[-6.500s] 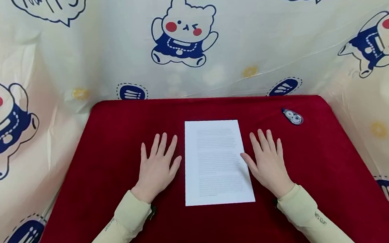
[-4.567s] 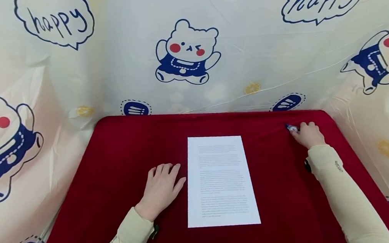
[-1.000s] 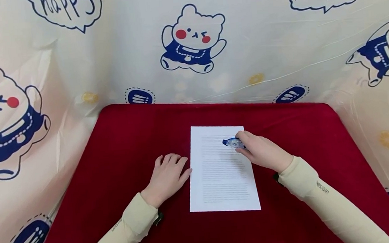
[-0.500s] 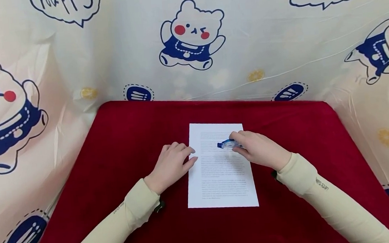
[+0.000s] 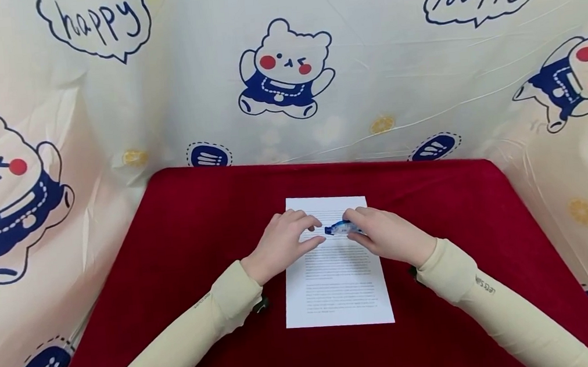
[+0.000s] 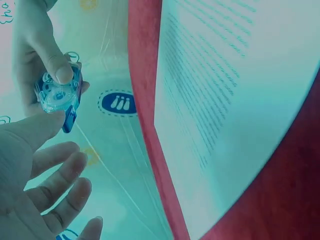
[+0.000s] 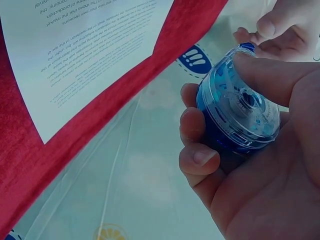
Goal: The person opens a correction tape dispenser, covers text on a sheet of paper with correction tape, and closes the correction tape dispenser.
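My right hand [image 5: 395, 234] holds a blue, clear-cased correction tape [image 5: 341, 228] over the upper part of a printed sheet of paper [image 5: 338, 296]. In the right wrist view the thumb presses on one face of the correction tape [image 7: 235, 107] and curled fingers wrap the other side. The blue tip points left, toward my left hand [image 5: 281, 241]. That hand hovers over the sheet's left side, thumb and fingers spread and bent, with a small gap to the tip in the head view. Left wrist view: the left thumb overlaps the view of the correction tape's [image 6: 60, 95] tip.
A dark red cloth [image 5: 207, 208] covers the table, and the sheet lies flat on it. Behind and at both sides hangs a pale curtain [image 5: 394, 64] printed with bears and the word "happy".
Earlier the correction tape lay at the far right; my right hand took it and brought it over the sheet. In the last second my left hand moved right from beside the sheet toward its tip.
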Available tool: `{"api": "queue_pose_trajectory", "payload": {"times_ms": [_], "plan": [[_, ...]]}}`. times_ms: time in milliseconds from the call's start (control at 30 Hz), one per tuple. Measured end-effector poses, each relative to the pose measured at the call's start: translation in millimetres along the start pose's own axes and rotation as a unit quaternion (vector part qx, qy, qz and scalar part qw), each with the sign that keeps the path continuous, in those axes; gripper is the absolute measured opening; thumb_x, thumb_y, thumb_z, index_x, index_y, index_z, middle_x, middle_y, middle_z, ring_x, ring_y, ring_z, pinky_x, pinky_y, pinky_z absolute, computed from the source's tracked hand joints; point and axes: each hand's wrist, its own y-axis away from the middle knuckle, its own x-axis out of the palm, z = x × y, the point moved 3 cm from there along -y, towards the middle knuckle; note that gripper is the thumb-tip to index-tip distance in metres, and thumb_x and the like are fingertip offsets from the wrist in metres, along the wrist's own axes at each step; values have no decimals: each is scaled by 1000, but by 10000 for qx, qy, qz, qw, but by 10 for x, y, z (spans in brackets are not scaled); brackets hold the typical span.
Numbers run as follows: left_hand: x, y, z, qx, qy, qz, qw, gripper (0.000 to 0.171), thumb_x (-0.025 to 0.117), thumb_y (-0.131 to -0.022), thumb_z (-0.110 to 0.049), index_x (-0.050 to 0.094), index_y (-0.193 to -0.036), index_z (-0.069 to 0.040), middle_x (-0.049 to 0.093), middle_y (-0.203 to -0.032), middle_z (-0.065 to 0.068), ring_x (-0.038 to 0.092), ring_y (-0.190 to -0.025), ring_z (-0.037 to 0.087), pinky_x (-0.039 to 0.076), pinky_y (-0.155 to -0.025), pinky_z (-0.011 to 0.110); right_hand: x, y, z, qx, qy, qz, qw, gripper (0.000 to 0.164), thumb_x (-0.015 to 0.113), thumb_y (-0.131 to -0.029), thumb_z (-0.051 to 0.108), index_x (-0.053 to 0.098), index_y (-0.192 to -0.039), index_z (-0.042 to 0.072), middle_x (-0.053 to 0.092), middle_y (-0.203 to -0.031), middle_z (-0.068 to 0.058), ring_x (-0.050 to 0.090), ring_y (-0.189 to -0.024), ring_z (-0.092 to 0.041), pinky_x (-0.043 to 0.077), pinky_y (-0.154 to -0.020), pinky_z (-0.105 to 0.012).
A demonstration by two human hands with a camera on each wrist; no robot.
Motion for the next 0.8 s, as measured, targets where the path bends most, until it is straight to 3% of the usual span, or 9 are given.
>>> {"api": "queue_pose_trajectory", "payload": {"times_ms": [433,800], "plan": [[25,-107,-12,-10,468,154,9988,13,78,-96,-25,80,-106,-17,75,-99,-4,62,-95,17,47,-83,36,21,6,4,-213,-133,-221,9994,29,77,-96,13,59,-117,9,63,-91,1,52,-73,-10,51,-67,-23],[115,-127,54,-50,1219,123,9925,11,79,-95,-20,80,-104,-13,74,-97,-2,66,-95,24,50,-82,35,27,14,-87,-63,-963,-80,9953,28,72,-99,13,56,-121,8,64,-100,1,56,-81,-10,54,-74,-26]]}}
